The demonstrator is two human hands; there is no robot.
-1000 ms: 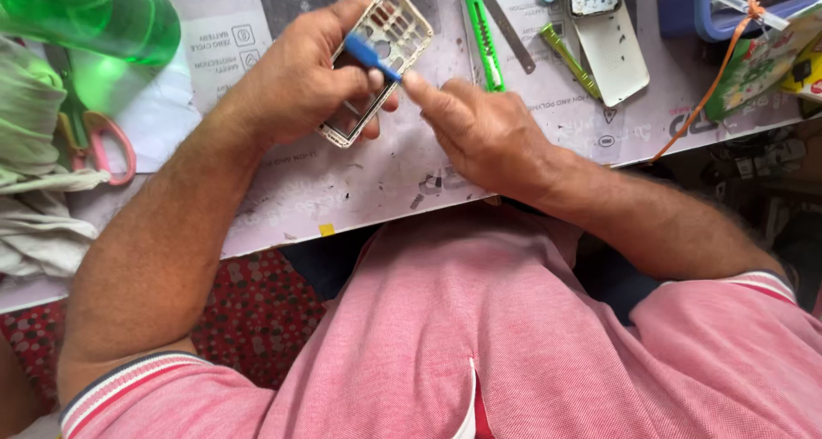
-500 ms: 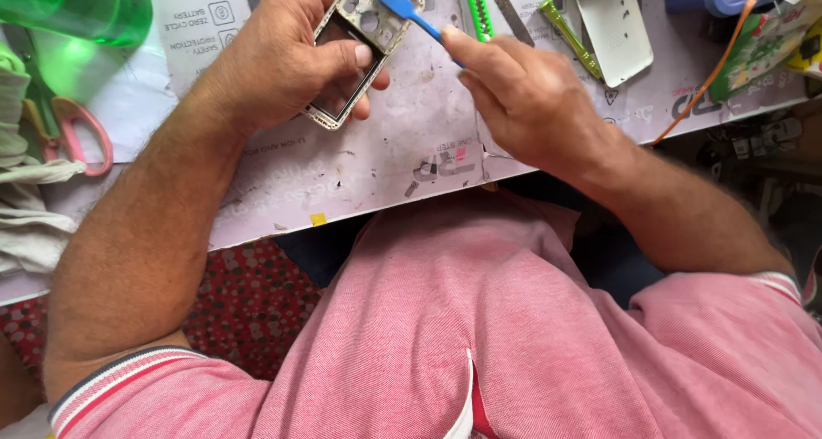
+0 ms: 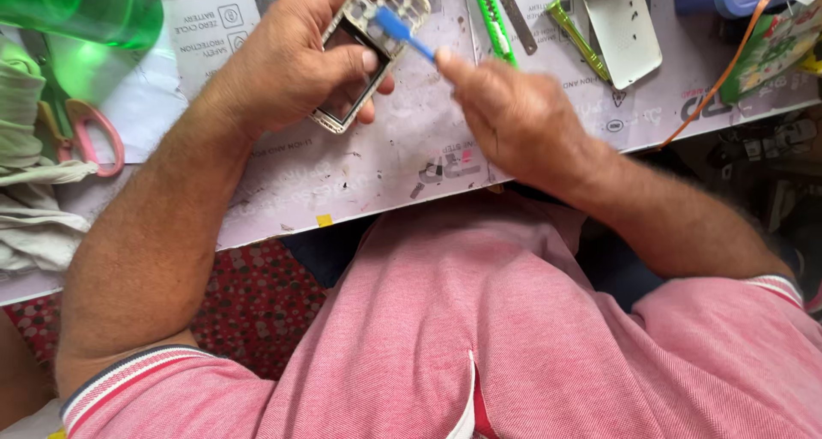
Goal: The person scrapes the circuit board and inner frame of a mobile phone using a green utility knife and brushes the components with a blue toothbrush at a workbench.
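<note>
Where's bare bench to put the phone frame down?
Best patch: the paper mat's near edge, under the left hand and its phone frame, left of the right hand. A smaller gap lies between the bottle and left hand. Crowded: scissors and cloth far left; green knife, white cover top right.

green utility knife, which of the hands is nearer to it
Right. The right hand lies just below the green utility knife, fingertip almost at it; the left hand sits further left, across the phone frame.

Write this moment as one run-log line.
left hand: holds phone frame | right hand: holds blue tool on frame | nearby: green cutter, scissors
</note>
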